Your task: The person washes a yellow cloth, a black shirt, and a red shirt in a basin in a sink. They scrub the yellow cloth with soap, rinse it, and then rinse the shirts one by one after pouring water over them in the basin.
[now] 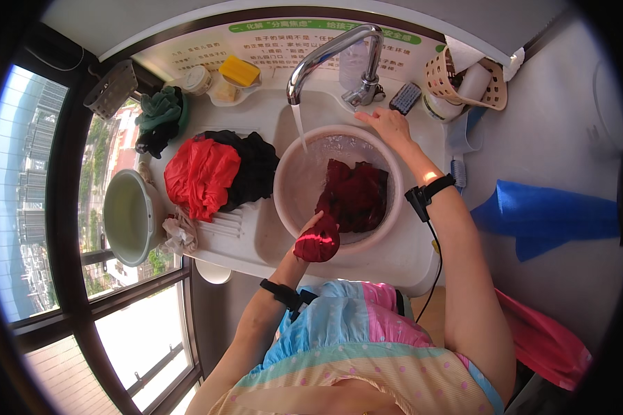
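A pale pink plastic basin (337, 129) stands in the white sink (272, 223) and holds water. Soaked dark red cloth (357, 199) lies in it. At the basin's near rim my left hand (311, 222) grips a bunched end of dark red cloth (319, 244), which bulges over the wrist. Water runs from the chrome faucet (337, 46) into the basin's far left side. My right hand (389, 126) is beyond the basin, its fingertips by the faucet lever (354, 98); whether they touch it is unclear. That hand holds nothing visible.
Left of the basin lie a red garment (202, 174) and black cloth (252, 166) on the drainboard. A green-grey basin (130, 218) stands farther left. Along the back are a yellow sponge (240, 71), a scrub brush (405, 98) and a beige basket (493, 93). Blue cloth (550, 218) hangs at right.
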